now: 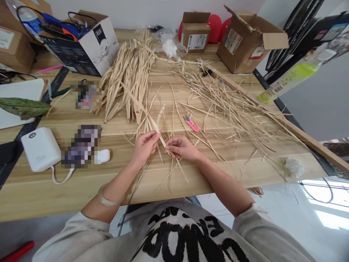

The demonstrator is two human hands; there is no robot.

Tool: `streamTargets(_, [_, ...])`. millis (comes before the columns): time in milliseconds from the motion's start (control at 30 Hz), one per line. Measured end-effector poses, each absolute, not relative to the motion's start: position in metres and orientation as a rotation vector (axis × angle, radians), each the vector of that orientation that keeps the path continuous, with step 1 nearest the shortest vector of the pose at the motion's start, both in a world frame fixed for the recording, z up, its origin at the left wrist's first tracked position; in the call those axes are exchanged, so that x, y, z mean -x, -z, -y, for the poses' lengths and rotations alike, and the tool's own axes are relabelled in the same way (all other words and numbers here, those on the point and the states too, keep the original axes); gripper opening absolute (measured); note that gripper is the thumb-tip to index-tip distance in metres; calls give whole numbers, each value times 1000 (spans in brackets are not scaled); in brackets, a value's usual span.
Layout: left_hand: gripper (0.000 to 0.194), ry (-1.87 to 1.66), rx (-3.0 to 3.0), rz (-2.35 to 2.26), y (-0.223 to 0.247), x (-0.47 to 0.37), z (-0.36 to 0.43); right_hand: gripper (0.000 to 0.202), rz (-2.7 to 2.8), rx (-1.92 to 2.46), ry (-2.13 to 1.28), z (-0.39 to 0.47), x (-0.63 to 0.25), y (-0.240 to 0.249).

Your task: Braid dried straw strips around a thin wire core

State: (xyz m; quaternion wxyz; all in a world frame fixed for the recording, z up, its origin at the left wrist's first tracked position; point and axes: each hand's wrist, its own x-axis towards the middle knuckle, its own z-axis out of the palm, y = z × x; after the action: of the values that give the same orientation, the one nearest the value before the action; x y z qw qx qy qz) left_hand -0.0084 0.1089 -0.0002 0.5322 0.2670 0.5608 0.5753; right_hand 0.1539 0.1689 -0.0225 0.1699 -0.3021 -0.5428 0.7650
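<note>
My left hand (146,146) pinches a pale flat straw strip (161,139) between thumb and fingers. Close by on the right, my right hand (182,147) has its fingertips closed on the lower end of that strip. A short twisted straw piece (160,113) extends up just beyond my left hand. Thin loose straws lie under and around both hands. Pink-handled snips (191,123) rest on the table to the upper right of my right hand. Behind my left hand lies a thick bundle of dried straw (128,78).
Scattered thin straws (231,105) cover the wooden table (109,193) at right, beside a long wooden strip (308,137). Cardboard boxes (240,40) stand at the back. At left are a white power bank (40,149) and a white case (103,156). A green bottle (294,78) leans right.
</note>
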Motion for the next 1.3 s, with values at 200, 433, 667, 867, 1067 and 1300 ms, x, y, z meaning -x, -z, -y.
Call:
streamTargets(200, [37, -1208, -725, -1312, 3, 6, -107, 40, 1300, 813, -2283, -171, -154, 23])
streamTargets(433, [36, -1222, -702, -1330, 4, 5, -108, 40, 1293, 788, -2310, -170, -152, 28])
streamTargets(667, [42, -1118, -845, -1296, 7, 7, -106, 38, 1298, 759, -2337, -169, -152, 25])
streamTargets(867, [43, -1166, -772, -1327, 7, 7, -105, 39, 1306, 825, -2252, -170, -153, 27])
streamTargets(1067, [37, -1165, -762, -1390, 7, 6, -106, 37, 1337, 866, -2188, -170, -153, 21])
streamTargets(1300, [39, -1144, -808, -1406, 10, 7, -107, 38, 1375, 892, -2154, -167, -153, 17])
